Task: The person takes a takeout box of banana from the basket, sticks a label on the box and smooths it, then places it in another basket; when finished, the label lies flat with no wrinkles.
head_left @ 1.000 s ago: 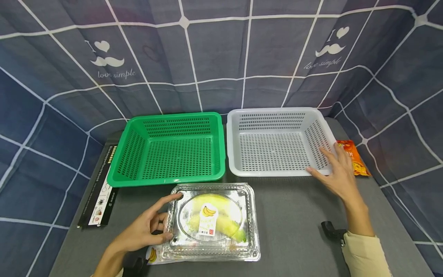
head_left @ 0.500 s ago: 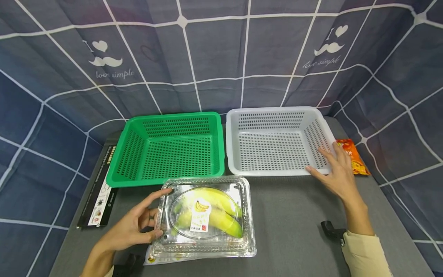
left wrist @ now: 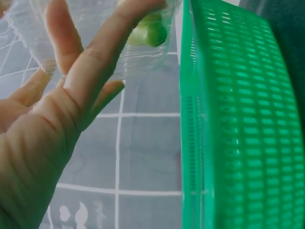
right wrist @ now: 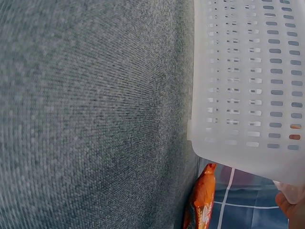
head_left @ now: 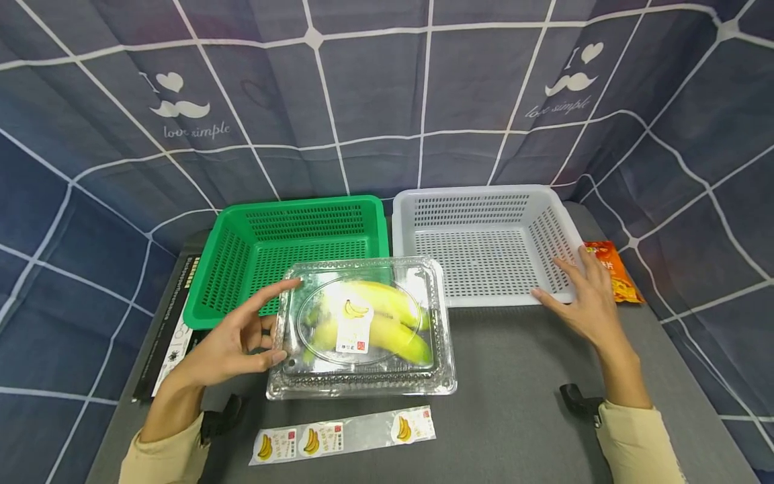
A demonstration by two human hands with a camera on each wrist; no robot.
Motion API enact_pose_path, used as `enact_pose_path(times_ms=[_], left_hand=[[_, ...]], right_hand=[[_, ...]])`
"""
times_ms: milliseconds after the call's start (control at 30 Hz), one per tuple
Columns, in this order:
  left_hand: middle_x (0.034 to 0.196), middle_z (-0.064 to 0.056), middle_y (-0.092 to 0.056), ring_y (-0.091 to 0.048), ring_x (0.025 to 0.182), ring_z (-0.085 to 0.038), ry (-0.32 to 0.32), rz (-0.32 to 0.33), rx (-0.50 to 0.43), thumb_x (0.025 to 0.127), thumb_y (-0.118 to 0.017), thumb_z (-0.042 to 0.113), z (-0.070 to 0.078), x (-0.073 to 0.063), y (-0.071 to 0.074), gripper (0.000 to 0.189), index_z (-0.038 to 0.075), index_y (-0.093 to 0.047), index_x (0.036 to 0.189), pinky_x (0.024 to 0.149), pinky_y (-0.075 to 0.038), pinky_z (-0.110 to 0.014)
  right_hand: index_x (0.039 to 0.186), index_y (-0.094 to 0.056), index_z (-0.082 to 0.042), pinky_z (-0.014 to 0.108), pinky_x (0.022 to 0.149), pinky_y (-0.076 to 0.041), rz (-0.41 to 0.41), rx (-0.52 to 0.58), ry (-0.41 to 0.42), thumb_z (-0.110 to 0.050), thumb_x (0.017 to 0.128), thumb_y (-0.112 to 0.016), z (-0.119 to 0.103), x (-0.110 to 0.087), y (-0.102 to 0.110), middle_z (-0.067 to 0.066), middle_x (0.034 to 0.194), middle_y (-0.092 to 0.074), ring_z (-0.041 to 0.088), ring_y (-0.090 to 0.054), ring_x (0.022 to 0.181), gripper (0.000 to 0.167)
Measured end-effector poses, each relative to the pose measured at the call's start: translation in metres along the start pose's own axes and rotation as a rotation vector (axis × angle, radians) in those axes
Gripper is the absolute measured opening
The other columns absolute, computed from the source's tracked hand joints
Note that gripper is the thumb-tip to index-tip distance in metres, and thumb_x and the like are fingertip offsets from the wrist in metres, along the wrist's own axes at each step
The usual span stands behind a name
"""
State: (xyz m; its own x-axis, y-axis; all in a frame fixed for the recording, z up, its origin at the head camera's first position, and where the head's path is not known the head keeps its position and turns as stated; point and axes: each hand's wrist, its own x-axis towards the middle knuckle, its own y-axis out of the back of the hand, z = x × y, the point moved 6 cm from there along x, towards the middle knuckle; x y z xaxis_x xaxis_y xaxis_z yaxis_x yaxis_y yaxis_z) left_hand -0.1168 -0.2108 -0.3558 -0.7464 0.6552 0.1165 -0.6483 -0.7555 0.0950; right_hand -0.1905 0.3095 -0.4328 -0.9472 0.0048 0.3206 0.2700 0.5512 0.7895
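Observation:
A clear plastic clamshell box [head_left: 363, 319] with yellow-green bananas [head_left: 393, 336] inside hangs above the table, covering the front edge of the green basket [head_left: 211, 269]. A white banana sticker [head_left: 353, 327] is on its lid. My left hand [head_left: 232, 346] grips the box by its left edge, thumb at the front and index finger toward the back. In the left wrist view the box [left wrist: 100, 21] is partly hidden behind the fingers. My right hand [head_left: 589, 302] holds the right rim of the white basket [head_left: 478, 300], with some fingers reaching over the rim.
A strip of banana stickers [head_left: 363, 431] lies on the grey table [head_left: 502, 403] near the front. An orange snack packet [head_left: 617, 272] sits right of the white basket. At left, a black-and-white box [head_left: 172, 336] is partly under the green basket. A checked curtain [head_left: 387, 87] encloses the back and sides.
My left hand has raised the clamshell box and moved it forward toward the green basket, uncovering the sticker strip. My right hand has stayed on the white basket's rim.

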Motion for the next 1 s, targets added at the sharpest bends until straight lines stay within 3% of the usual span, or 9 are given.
enact_pose_path(times_ms=[200,367,533,767,1000], left_hand=[[0.163,-0.008,-0.007,-0.059,0.081,-0.014,-0.021,-0.026,0.0,0.083,-0.054,-0.021,-0.002,0.037,0.011,0.092,0.009,-0.009,0.158,0.066,-0.056,-0.031],[0.161,-0.019,-0.007,-0.054,0.077,-0.015,-0.032,-0.027,0.037,0.087,-0.058,-0.014,-0.002,0.071,0.017,0.088,0.012,-0.012,0.158,0.068,-0.054,-0.03],[0.16,-0.015,-0.014,-0.053,0.068,-0.019,0.026,0.016,0.093,0.089,-0.064,-0.005,-0.004,0.112,0.023,0.089,0.019,-0.015,0.159,0.066,-0.052,-0.032],[0.159,-0.01,-0.018,-0.059,0.066,-0.014,0.127,0.05,0.052,0.088,-0.065,-0.002,-0.019,0.172,0.028,0.089,0.032,-0.02,0.157,0.074,-0.056,-0.035],[0.159,-0.018,-0.016,-0.064,0.074,-0.019,0.198,0.054,0.054,0.089,-0.068,0.006,-0.037,0.217,0.021,0.086,0.033,-0.022,0.156,0.078,-0.057,-0.042]], right_hand=[[0.135,-0.056,-0.003,0.072,0.11,-0.013,0.01,-0.001,0.003,-0.043,0.075,-0.081,0.002,0.0,-0.001,0.021,0.16,-0.02,0.05,-0.013,0.145,0.077],[0.136,-0.055,-0.003,0.073,0.109,-0.013,0.012,-0.001,0.008,-0.046,0.076,-0.081,0.002,0.0,-0.002,0.021,0.161,-0.02,0.049,-0.012,0.146,0.079],[0.137,-0.055,-0.003,0.073,0.109,-0.013,0.014,-0.004,0.0,-0.044,0.075,-0.081,0.004,-0.001,-0.001,0.021,0.161,-0.019,0.049,-0.013,0.145,0.079],[0.133,-0.058,-0.003,0.071,0.11,-0.014,0.041,-0.004,0.026,-0.045,0.073,-0.082,0.004,-0.002,-0.001,0.025,0.157,-0.025,0.052,-0.018,0.142,0.077],[0.132,-0.059,-0.005,0.069,0.11,-0.016,0.053,-0.003,0.036,-0.043,0.073,-0.083,0.001,-0.001,0.0,0.026,0.156,-0.027,0.051,-0.019,0.142,0.075]])
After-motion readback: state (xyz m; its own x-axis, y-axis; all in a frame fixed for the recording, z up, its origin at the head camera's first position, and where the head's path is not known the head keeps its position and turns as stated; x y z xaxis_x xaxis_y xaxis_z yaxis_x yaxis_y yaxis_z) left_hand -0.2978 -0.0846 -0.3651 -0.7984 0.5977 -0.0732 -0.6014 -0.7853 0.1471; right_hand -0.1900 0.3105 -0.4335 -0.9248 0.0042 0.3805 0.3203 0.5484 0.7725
